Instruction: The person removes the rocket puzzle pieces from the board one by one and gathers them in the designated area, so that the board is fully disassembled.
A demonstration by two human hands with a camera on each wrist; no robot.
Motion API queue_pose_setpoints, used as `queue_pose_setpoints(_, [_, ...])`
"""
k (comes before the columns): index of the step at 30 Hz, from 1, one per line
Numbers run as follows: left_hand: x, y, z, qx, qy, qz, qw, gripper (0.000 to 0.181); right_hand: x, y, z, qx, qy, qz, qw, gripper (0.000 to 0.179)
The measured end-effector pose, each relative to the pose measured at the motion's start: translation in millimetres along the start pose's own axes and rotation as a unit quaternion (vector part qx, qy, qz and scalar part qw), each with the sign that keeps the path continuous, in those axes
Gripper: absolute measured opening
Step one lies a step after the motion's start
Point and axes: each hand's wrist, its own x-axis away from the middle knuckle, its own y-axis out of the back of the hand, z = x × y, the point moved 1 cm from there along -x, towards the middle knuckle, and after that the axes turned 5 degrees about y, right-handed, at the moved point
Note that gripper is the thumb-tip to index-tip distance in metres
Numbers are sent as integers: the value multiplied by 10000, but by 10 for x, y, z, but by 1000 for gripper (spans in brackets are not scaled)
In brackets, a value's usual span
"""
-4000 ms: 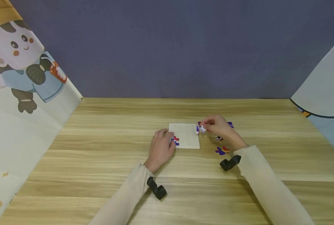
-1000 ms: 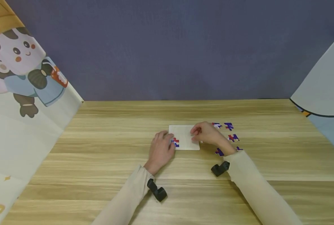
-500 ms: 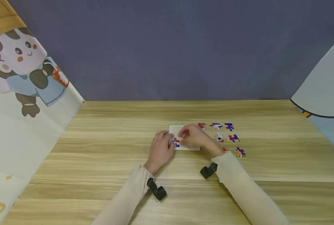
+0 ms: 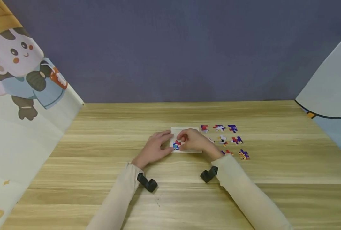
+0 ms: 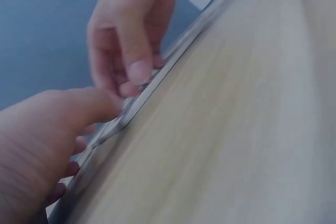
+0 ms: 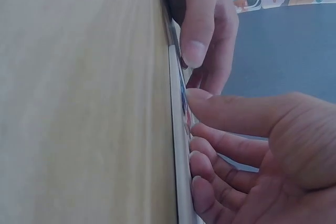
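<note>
In the head view, a white puzzle tray [image 4: 191,150] lies on the table with a red-and-blue jigsaw piece [image 4: 176,146] at its lower left. My left hand [image 4: 154,147] is at the tray's left edge, its fingers and thumb extended and spread. My right hand [image 4: 194,140] reaches over the tray from the right, thumb and index finger bent together at the jigsaw piece. From the right wrist view, the thumb and index fingertips of that hand [image 6: 294,135] meet the piece low on the tray. The left thumb [image 5: 100,103] touches the tray's corner in the left wrist view.
Several loose jigsaw pieces, among them a white one [image 4: 223,140] and a purple one [image 4: 232,128], lie in rows right of the tray. A dark blue wall [image 4: 182,51] rises behind the wooden table [image 4: 101,127]. Both wrists carry black cameras.
My right hand has moved left from the loose pieces to the piece in the tray's lower left. My left hand has shifted left and spread its thumb, uncovering more of that piece.
</note>
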Motion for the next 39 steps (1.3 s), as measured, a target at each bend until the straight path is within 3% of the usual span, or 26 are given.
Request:
queue_pose_setpoints(9, [3, 35, -36, -454, -64, 199, 9987, 65, 10, -22, 17, 143, -23, -27, 9999, 29])
queue_pose_setpoints(15, [8, 29, -40, -449, -158, 93, 9988, 64, 19, -32, 27, 201, -46, -28, 9998, 29])
queue_pose_setpoints(39, [16, 7, 4, -271, -46, -13, 9996, 63, 19, -65, -4, 173, 207, -75, 9996, 30])
